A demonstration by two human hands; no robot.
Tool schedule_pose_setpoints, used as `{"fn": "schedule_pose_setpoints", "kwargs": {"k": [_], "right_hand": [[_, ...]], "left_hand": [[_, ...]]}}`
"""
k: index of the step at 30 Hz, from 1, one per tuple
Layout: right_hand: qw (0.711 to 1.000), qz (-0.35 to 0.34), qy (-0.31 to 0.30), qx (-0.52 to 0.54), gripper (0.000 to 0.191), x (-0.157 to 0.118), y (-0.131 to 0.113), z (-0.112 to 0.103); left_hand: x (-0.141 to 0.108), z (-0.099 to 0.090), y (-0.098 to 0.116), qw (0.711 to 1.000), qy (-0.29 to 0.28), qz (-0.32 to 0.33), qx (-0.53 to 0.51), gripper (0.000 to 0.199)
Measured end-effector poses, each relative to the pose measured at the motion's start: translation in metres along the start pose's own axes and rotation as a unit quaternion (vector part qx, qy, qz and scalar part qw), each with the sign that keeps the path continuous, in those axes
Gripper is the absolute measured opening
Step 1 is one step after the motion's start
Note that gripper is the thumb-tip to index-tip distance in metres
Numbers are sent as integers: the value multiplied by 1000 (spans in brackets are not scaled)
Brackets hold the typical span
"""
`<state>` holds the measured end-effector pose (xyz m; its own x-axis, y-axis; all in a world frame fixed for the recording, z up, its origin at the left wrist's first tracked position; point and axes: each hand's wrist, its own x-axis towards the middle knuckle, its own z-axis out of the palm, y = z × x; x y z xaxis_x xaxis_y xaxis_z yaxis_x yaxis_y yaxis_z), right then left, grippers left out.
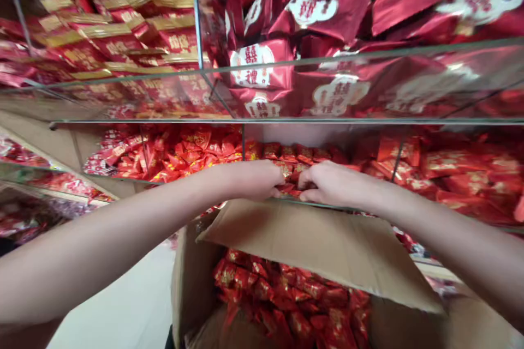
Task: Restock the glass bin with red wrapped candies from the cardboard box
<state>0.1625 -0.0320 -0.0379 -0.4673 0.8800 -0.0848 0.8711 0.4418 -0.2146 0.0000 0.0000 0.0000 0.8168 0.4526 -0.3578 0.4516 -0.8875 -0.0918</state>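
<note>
On the upper left, gold-edged red packets (114, 32) carry gold characters too blurred to read. Below them, loose red sweets-sized packets (176, 152) fill a compartment. The left hand (262, 180) reaches onto the shelf at the small red packets (291, 170) in the middle; its fingers are mostly hidden, so their grip cannot be told. Above, larger crimson packets (323, 19) bear white labels (252, 65), one reading 囍 over 禮. Beneath, an open cardboard box (295, 245) holds more red packets (282, 289), their gold print illegible. The right hand (323, 182) touches the small packets, thumb and forefinger apart at the tips; whether it grips one cannot be told. Farther right lie gold-printed red packets (462, 169), also unreadable.
</note>
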Motion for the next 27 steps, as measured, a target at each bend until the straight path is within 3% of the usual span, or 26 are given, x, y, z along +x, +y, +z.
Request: {"fn": "schedule_pose_setpoints", "kwargs": {"k": [4,11,20,27], "right_hand": [[999,-23,8,-34,17,-6,-2,2],[999,-19,24,-33,13,-9,0,5],[999,-20,48,-10,12,-15,2,8],[999,12,29,39,14,-20,3,5]], "left_hand": [[10,11,7,996,34,23,77,21],[8,6,11,995,13,25,100,24],[6,10,12,996,23,24,83,26],[-1,2,5,999,22,3,41,19]]}}
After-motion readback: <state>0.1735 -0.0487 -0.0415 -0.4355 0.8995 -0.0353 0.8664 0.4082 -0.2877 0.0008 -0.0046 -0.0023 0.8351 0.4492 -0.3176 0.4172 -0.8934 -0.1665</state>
